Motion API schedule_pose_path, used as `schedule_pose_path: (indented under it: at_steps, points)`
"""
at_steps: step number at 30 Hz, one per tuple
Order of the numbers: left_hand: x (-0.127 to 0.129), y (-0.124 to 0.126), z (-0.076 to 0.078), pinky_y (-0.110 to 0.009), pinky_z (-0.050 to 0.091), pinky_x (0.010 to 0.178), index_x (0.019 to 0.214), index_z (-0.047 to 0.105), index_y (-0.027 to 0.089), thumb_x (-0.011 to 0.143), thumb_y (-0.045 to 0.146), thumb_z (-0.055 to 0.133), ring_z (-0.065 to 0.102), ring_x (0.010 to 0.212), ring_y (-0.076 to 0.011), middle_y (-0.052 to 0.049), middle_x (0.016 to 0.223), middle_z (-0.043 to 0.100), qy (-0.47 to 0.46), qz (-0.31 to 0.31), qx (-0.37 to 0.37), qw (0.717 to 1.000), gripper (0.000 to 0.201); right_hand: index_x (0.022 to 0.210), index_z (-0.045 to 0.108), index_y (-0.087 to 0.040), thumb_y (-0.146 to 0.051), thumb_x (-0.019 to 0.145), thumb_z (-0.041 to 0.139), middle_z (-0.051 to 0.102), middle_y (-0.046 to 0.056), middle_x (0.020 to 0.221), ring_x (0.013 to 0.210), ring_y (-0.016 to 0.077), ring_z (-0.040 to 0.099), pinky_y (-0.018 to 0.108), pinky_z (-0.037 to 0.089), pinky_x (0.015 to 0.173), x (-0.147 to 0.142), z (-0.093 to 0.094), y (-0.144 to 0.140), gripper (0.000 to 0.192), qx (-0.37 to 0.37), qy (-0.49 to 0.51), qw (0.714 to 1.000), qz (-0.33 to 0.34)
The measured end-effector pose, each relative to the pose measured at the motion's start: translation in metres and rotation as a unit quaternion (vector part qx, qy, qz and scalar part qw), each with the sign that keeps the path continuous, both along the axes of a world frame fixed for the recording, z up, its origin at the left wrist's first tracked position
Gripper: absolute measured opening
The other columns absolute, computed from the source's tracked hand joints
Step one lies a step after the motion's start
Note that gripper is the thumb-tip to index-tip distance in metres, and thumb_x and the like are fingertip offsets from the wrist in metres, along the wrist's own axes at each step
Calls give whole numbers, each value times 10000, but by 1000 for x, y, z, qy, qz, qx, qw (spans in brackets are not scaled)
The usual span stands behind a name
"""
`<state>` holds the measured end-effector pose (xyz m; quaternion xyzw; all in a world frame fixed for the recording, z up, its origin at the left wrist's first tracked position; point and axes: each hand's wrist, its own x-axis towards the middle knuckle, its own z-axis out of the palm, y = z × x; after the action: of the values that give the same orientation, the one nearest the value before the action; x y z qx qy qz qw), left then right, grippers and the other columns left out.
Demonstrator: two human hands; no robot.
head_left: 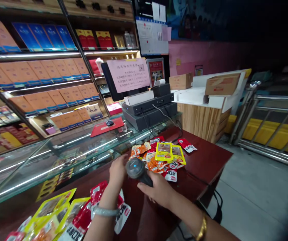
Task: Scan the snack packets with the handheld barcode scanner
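Note:
My right hand [159,189] is closed around the handle of a dark handheld barcode scanner [136,168], whose rounded head shows a small blue light. Just left of the scanner is my left hand [117,170], low over the dark red table, with its back to me and its fingers mostly hidden. Beyond both hands lies a pile of snack packets: yellow-edged packets [164,151], orange packets [140,149] and red and white packets [187,145]. Under and beside my left forearm are more red and white packets [122,214] and yellow packets [52,206].
A glass display counter [66,157] runs along the left. On it stand a red mouse pad [107,126], a monitor [129,77] bearing a pink notice, and a black cash drawer [149,115]. Cables hang past the table's right edge. A metal railing [279,98] stands at right.

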<state>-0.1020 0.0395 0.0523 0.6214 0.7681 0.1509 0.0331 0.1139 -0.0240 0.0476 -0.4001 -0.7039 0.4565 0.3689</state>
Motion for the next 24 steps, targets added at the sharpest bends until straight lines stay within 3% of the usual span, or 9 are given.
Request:
schedule_pose_path:
  at_steps: [3, 5, 8, 11, 16, 19, 22, 24]
  points:
    - [29, 49, -9, -314, 470, 1043, 1391, 634, 198, 1000, 292, 485, 623, 1292, -238, -129, 1408, 677, 39, -43, -3, 998, 429, 1007, 709, -185, -380, 869, 701, 750, 59, 911, 873, 240, 683, 326, 524, 785, 22, -12, 12, 240, 2, -12, 999, -42]
    - [41, 72, -16, -347, 477, 1023, 1375, 637, 182, 1005, 306, 463, 627, 1274, -263, -157, 1383, 680, 75, -44, -20, 996, 427, 998, 698, -188, -424, 879, 693, 729, 45, 842, 806, 224, 680, 300, 522, 712, 32, -19, 18, 265, -6, -1, 998, -59]
    - [48, 92, -27, -413, 484, 991, 1261, 691, 160, 954, 393, 551, 626, 1242, -334, -196, 1309, 690, 95, -42, -47, 994, 410, 1009, 662, -200, -521, 895, 670, 609, -27, 641, 539, 161, 589, 252, 448, 514, 39, -28, 25, 340, -58, 27, 997, -49]
    - [47, 97, -33, -467, 479, 981, 1226, 694, 151, 867, 439, 654, 596, 1255, -395, -225, 1301, 672, 95, -32, -63, 993, 462, 1029, 625, -203, -561, 890, 657, 519, -73, 574, 413, 120, 485, 229, 377, 421, 38, -32, 29, 386, -98, 49, 993, -34]
    - [48, 85, -31, -477, 416, 1058, 1221, 649, 148, 959, 333, 506, 542, 1332, -368, -236, 1387, 620, 107, -33, -47, 993, 351, 985, 594, -210, -558, 881, 652, 495, -82, 552, 401, 121, 487, 216, 367, 388, 32, -31, 32, 368, -103, 53, 993, -22]
    - [47, 66, -24, -440, 393, 1082, 1280, 571, 133, 990, 194, 402, 597, 1286, -309, -230, 1308, 668, 97, -46, -18, 994, 341, 985, 589, -205, -559, 878, 650, 478, -89, 536, 392, 125, 479, 222, 367, 382, 30, -27, 29, 374, -92, 54, 994, -23]
    - [39, 34, -18, -383, 429, 1051, 1308, 524, 112, 962, 163, 449, 648, 1197, -281, -210, 1233, 680, 72, -55, 40, 995, 358, 996, 590, -201, -550, 900, 628, 472, -93, 532, 387, 120, 468, 222, 366, 387, 32, -22, 19, 364, -83, 69, 994, -25]
    - [28, 6, -15, -380, 424, 1082, 1344, 505, 88, 919, 274, 584, 608, 1253, -310, -218, 1277, 642, 65, -48, 75, 994, 471, 1033, 609, -193, -530, 916, 620, 483, -88, 538, 400, 124, 480, 226, 379, 402, 35, -18, 10, 357, -66, 70, 995, -21]
